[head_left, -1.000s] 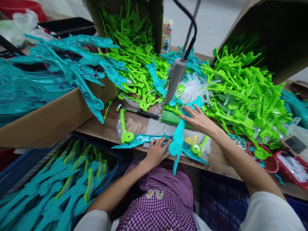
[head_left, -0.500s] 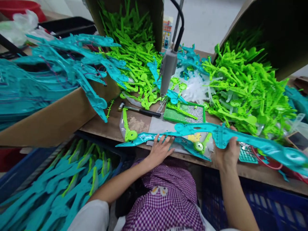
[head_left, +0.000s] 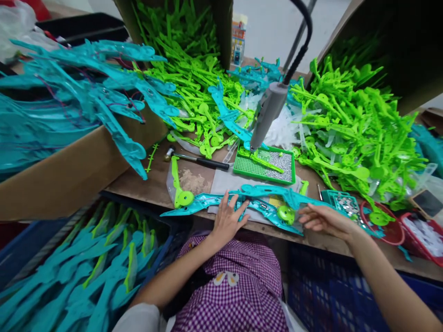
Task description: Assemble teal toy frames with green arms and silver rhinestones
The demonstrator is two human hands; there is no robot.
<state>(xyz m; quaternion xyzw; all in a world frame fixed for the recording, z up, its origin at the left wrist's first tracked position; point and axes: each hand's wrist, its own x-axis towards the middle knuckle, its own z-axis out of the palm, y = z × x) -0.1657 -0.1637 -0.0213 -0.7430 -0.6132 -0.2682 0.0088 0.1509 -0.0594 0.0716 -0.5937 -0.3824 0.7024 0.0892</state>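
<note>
A turquoise plastic shell half (head_left: 200, 203) lies lengthwise along the front edge of the bench, with green arms fitted at its two ends; the right one has a round hub (head_left: 285, 215). My left hand (head_left: 226, 216) rests on its middle, fingers spread and touching it. Just behind it lies a second turquoise shell half (head_left: 266, 190), running to the right and partly overlapping the first. My right hand (head_left: 321, 219) is beside that second piece's right part, fingers stretched toward the left and nothing seen in them. A grey electric screwdriver (head_left: 268, 113) hangs above the bench.
A green tray (head_left: 247, 174) of small metal pieces and a hammer (head_left: 207, 161) lie behind the shells. Piles of green arms (head_left: 349, 124) stand at back. Turquoise shells (head_left: 79, 97) fill a carton at left; a blue crate (head_left: 162, 244) below holds assembled ones. Red baskets (head_left: 403, 230) sit right.
My right hand has let go of the upper turquoise shell, which has come down to the left behind the lower one. The hanging screwdriver now appears further right in view.
</note>
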